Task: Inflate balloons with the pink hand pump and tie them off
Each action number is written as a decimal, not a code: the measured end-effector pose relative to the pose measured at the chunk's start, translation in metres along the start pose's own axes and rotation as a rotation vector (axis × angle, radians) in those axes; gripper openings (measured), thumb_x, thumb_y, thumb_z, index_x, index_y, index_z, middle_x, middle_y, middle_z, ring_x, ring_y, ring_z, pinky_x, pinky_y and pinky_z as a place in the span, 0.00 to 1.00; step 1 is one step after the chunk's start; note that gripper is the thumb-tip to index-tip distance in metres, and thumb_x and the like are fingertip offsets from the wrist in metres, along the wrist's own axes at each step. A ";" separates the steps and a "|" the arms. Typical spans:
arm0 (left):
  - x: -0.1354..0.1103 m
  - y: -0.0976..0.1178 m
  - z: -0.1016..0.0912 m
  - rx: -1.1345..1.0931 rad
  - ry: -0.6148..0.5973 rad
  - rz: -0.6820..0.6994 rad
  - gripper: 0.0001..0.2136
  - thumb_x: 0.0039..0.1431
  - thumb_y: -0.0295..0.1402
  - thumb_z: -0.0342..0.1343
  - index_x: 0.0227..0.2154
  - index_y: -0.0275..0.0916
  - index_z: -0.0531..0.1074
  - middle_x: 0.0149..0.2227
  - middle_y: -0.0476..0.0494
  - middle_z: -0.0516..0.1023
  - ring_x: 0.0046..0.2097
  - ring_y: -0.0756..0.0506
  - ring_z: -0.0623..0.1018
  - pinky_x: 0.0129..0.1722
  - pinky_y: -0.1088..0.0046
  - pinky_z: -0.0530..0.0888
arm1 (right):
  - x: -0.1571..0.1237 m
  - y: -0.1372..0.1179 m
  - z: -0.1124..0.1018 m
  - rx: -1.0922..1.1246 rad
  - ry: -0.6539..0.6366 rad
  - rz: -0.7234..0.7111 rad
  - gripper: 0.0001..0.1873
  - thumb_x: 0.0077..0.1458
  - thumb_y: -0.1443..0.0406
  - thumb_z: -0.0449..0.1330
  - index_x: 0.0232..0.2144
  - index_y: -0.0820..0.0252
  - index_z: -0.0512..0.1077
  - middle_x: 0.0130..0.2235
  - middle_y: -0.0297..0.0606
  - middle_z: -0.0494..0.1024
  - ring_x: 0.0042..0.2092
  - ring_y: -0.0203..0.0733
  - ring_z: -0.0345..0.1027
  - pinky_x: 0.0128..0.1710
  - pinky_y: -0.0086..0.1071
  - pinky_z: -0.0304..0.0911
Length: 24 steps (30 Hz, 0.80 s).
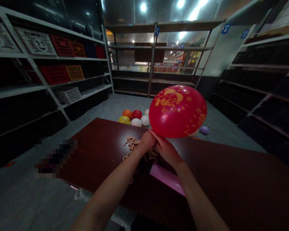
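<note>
A big inflated red balloon (178, 111) with a yellow print floats just above the dark wooden table (231, 179). Both hands meet at its neck, at the bottom left of the balloon. My left hand (146, 141) is closed in a pinch on the neck. My right hand (165, 149) is also closed on the neck, fingers pressed together beside the left. Under the hands lies a heap of small pale rubber bands or strips (133, 143). A pink sheet (167, 179) lies flat below my right wrist.
Several inflated balloons (135, 118) in orange, red, yellow and white lie on the floor beyond the table, and a purple balloon (204, 130) at the right. Metal shelving with plastic crates (54, 74) lines the left; dark shelves (260, 93) line the right and back.
</note>
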<state>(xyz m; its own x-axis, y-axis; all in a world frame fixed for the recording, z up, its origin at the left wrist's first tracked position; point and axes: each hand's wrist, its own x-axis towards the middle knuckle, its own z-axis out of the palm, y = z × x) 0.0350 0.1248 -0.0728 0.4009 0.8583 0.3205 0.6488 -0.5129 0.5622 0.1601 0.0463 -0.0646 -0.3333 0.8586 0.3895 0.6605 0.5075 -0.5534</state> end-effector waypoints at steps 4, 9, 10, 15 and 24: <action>0.005 0.005 0.011 0.102 -0.205 0.003 0.14 0.63 0.22 0.48 0.41 0.28 0.80 0.44 0.26 0.82 0.45 0.39 0.82 0.48 0.64 0.77 | 0.004 0.025 -0.014 -0.132 -0.006 0.095 0.38 0.60 0.72 0.50 0.69 0.42 0.58 0.66 0.35 0.68 0.65 0.45 0.65 0.64 0.47 0.62; -0.002 0.002 0.003 0.260 -0.403 0.162 0.19 0.72 0.37 0.44 0.44 0.33 0.79 0.42 0.31 0.83 0.44 0.40 0.82 0.45 0.64 0.77 | -0.004 0.044 -0.030 -0.325 -0.140 0.251 0.26 0.66 0.64 0.50 0.63 0.39 0.68 0.58 0.35 0.78 0.55 0.47 0.75 0.52 0.44 0.71; -0.005 0.001 0.000 0.278 -0.417 0.178 0.20 0.73 0.40 0.43 0.44 0.33 0.78 0.41 0.32 0.83 0.43 0.40 0.82 0.44 0.64 0.77 | -0.005 0.045 -0.032 -0.345 -0.158 0.240 0.24 0.67 0.62 0.51 0.62 0.38 0.69 0.57 0.35 0.79 0.54 0.47 0.75 0.50 0.42 0.71; -0.018 0.001 -0.019 0.243 -0.340 0.205 0.22 0.74 0.42 0.41 0.40 0.34 0.77 0.38 0.34 0.82 0.39 0.40 0.82 0.40 0.65 0.76 | -0.006 0.041 -0.037 -0.439 -0.136 0.232 0.22 0.69 0.51 0.49 0.60 0.40 0.71 0.49 0.38 0.83 0.44 0.48 0.79 0.38 0.38 0.71; -0.022 0.017 -0.014 -0.019 -0.086 0.197 0.18 0.74 0.39 0.40 0.44 0.35 0.74 0.41 0.37 0.81 0.43 0.43 0.81 0.45 0.67 0.74 | -0.002 0.021 -0.038 -0.527 0.013 0.255 0.23 0.70 0.55 0.46 0.60 0.44 0.71 0.39 0.40 0.84 0.34 0.46 0.77 0.34 0.36 0.67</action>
<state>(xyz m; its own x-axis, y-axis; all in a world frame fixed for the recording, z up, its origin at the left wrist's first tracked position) 0.0277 0.0977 -0.0597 0.5728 0.7365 0.3599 0.5403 -0.6694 0.5100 0.2006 0.0528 -0.0488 -0.1142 0.9462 0.3027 0.9653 0.1778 -0.1914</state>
